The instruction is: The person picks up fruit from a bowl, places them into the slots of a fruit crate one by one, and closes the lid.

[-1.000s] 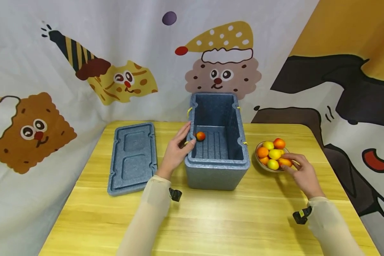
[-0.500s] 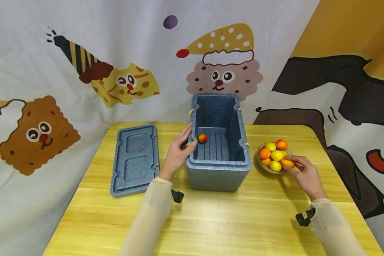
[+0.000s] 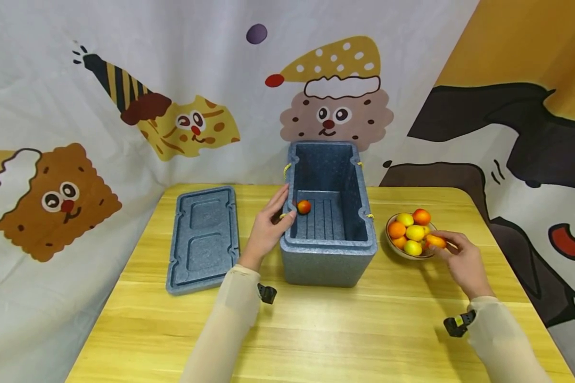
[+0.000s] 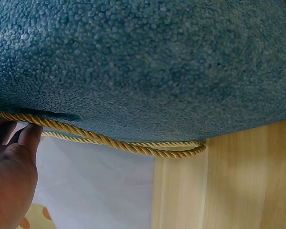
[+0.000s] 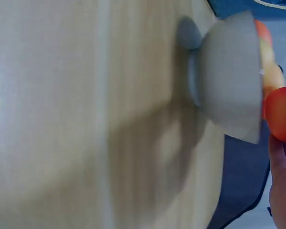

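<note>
My left hand (image 3: 267, 227) rests on the left rim of a blue-grey foam box (image 3: 327, 263), its thumb over the edge. In the left wrist view, fingers (image 4: 31, 133) lie by the yellow rope (image 4: 100, 137) on the box's side. A small red-orange fruit (image 3: 304, 207) lies inside the box, near its left wall. At the right, my right hand (image 3: 465, 261) pinches an oval orange-red fruit (image 3: 436, 241) between thumb and fingers, at the right rim of a bowl (image 3: 407, 254). The right wrist view shows this held fruit (image 5: 279, 114) beside the bowl's rim.
Yellow and orange fruits (image 3: 415, 232) fill the bowl, right of the box. The box's flat lid (image 3: 203, 239) lies on the wooden table (image 3: 345, 330) at the left. A printed cloth (image 3: 201, 42) hangs behind the table.
My right hand has taken hold of the orange-red fruit and shifted it slightly up and right in the bowl. My left hand stays on the box rim. The head view has tilted slightly.
</note>
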